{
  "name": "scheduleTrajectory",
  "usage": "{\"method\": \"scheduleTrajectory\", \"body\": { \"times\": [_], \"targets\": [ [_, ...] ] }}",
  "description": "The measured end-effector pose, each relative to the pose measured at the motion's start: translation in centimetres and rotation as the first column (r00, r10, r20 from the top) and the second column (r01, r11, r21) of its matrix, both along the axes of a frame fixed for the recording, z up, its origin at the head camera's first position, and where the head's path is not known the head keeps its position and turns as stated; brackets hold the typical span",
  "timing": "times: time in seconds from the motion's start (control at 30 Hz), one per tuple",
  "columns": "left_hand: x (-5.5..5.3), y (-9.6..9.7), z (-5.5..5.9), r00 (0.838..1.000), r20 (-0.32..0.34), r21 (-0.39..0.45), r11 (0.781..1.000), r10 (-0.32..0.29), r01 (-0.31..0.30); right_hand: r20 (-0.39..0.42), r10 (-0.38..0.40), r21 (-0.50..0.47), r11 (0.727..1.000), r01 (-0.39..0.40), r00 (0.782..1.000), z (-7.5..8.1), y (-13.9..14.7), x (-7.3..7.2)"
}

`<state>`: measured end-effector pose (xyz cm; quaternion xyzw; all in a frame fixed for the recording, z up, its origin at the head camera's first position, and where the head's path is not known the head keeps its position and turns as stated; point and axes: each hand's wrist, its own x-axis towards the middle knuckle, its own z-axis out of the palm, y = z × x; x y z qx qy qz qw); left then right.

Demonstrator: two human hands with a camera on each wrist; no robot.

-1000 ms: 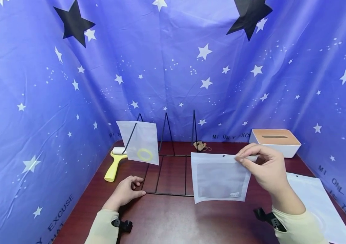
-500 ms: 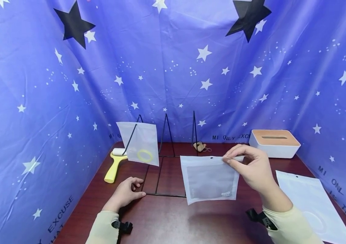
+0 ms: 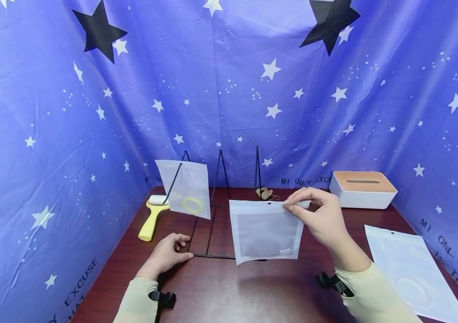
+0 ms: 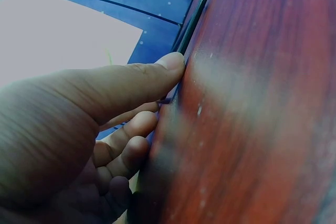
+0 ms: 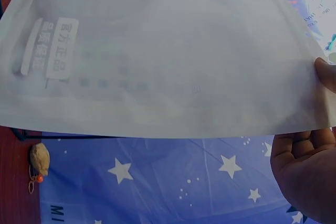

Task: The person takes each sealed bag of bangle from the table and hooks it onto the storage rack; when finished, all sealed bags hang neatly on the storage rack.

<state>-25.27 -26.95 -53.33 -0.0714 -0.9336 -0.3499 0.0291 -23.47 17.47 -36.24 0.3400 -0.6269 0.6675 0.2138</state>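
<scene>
My right hand (image 3: 321, 217) pinches the top right edge of a frosted zip pouch (image 3: 267, 233), which hangs upright over the right part of a black wire rack (image 3: 217, 257). A flat grey shape shows through this pouch, and in the right wrist view a label with printed characters (image 5: 62, 48) is visible. My left hand (image 3: 168, 253) holds the rack's front left corner, with the thumb (image 4: 170, 62) on the wire and the other fingers curled beside it. Another frosted pouch (image 3: 192, 179) with a yellow ring inside hangs on the rack's left prong.
Behind the rack's left end lies a yellow-handled lint roller (image 3: 150, 222). A small tan trinket with rings (image 3: 264, 193) sits at the back. A white tissue box (image 3: 362, 197) with a wooden lid stands back right. Another pouch (image 3: 398, 255) lies flat at right, before the starry curtain (image 3: 434, 134).
My right hand has moved left with the pouch, from right of the rack to over its right part. The left hand stays at the rack's corner.
</scene>
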Motion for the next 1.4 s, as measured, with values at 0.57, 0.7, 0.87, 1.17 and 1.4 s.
{"method": "scheduleTrajectory", "body": {
  "times": [0.57, 0.7, 0.87, 1.17, 1.4],
  "targets": [
    [0.0, -0.1, 0.4, 0.999, -0.035, 0.039, 0.999, -0.008, 0.01, 0.052, -0.033, -0.002, 0.999, 0.034, 0.998, 0.1, -2.4, -0.7],
    [0.1, -0.1, 0.5, 0.998, -0.058, 0.064, 0.998, -0.018, 0.022, 0.059, -0.03, 0.0, 1.0, 0.031, 0.998, 0.1, -3.0, -0.8],
    [0.2, 0.3, 1.0, 0.989, -0.138, 0.15, 0.987, -0.044, 0.065, 0.06, -0.021, -0.002, 1.0, 0.021, 0.998, 0.1, -3.6, -0.8],
    [0.8, 1.9, 2.4, 0.949, -0.204, 0.289, 0.912, -0.239, 0.292, 0.041, -0.003, -0.012, 1.0, 0.003, 0.999, -0.2, -4.9, -0.9],
    [1.7, 3.6, 3.0, 0.926, -0.112, 0.384, 0.844, -0.36, 0.374, 0.002, 0.009, -0.03, 1.0, -0.009, 1.0, -0.4, -6.1, -0.7]
  ]
}}
